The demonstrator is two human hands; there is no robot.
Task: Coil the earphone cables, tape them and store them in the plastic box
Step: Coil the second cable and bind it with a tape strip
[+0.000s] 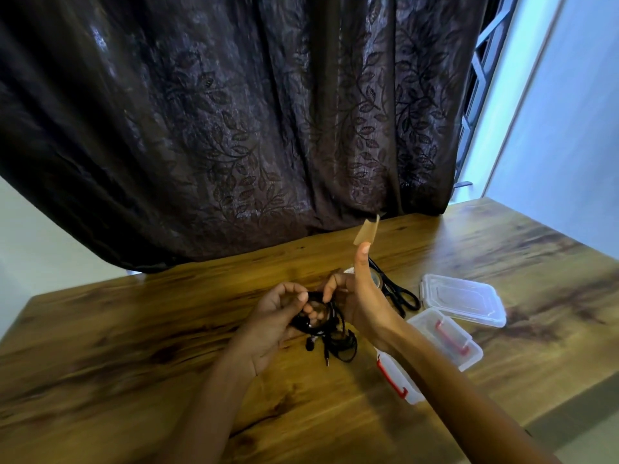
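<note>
Both hands hold a coil of black earphone cable (321,321) just above the wooden table (134,346). My left hand (274,316) grips the coil from the left, thumb over it. My right hand (355,296) pinches the coil's upper right side with its fingers. Its thumb points straight up, and a short strip of brown tape (366,231) sticks to the thumb tip. Loose cable, an earbud and the jack plug (335,349) hang below the coil onto the table. The clear plastic box (445,339) with red clasps stands open to the right, partly behind my right forearm.
The box's clear lid (464,299) lies beyond the box. Black-handled scissors (398,293) and a tape roll (375,279) lie behind my right hand. A dark patterned curtain (251,128) hangs along the table's far edge. The table's right edge runs near the box.
</note>
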